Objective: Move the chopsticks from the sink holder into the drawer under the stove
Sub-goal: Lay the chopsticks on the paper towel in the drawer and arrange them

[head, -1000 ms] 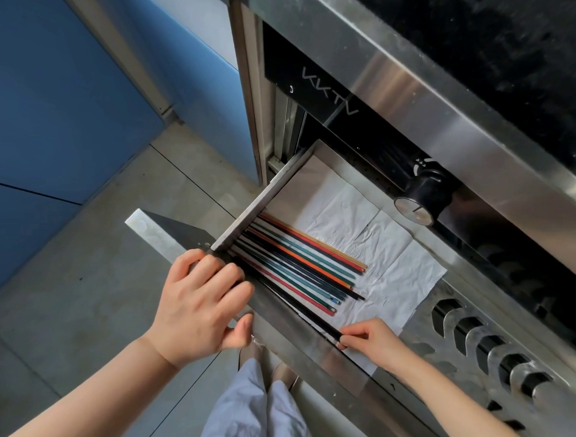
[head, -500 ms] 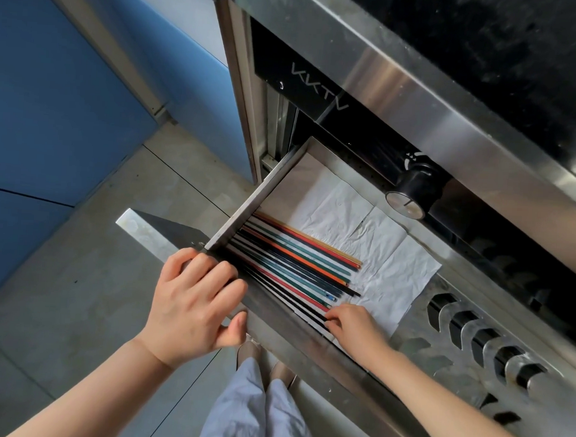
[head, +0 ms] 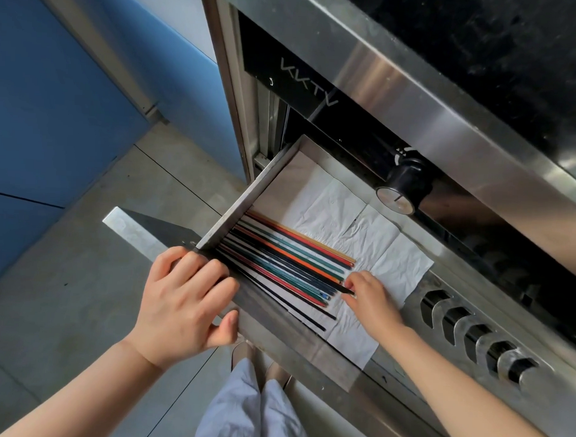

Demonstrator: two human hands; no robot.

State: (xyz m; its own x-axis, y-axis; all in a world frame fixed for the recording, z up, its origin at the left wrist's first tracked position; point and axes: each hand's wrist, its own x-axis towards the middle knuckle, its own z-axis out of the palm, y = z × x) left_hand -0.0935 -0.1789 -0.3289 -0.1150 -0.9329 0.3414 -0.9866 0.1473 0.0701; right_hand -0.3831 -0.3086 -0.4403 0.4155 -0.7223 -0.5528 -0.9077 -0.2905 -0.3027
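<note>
At lower left, the left hand [head: 185, 304] gripped the open steel drawer [head: 283, 338]'s front edge; mid-frame, the coloured chopsticks [head: 288, 263] already lay inside on white paper lining [head: 393, 259]; the right hand [head: 372, 299]'s fingertips nudged their tips; only closing seemingly remained

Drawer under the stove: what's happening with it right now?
The drawer is pulled open, lined with white paper. A row of coloured chopsticks lies on the paper near its front. The left hand grips the drawer's front edge, holding it open. The right hand is inside, fingertips at the chopsticks' ends, apparently lining them up. Nothing is being carried.
</note>
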